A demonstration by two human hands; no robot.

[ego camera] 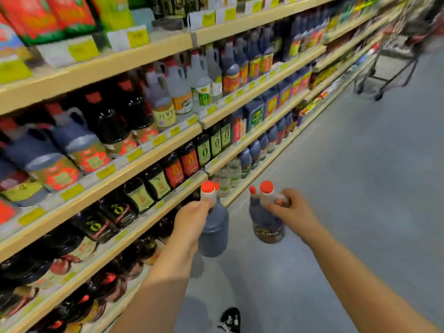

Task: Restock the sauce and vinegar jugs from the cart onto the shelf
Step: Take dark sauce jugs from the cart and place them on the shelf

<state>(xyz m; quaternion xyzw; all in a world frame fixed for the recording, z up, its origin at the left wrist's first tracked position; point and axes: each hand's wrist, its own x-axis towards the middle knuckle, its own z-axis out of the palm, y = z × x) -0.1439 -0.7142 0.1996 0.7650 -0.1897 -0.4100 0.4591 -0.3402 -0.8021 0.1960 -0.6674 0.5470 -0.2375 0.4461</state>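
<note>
Head view: left hand [192, 217] curled round the neck of one dark sauce jug [213, 234], right hand [293, 207] clamped likewise on a second jug [265, 224] — both carried upright above the aisle floor [360, 188], just beside the lower shelves [173, 193]. Full rigid plastic, judged heavy and smooth-walled; the neck handle under the red cap offers the secure hold — steady the base when shelving.

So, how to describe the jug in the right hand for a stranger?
Beside the long shelves, over the grey floor, two hands carry dark red-capped jugs. The jug in the right hand shows a label low on its side; the jug in the left hand shows none.
</note>
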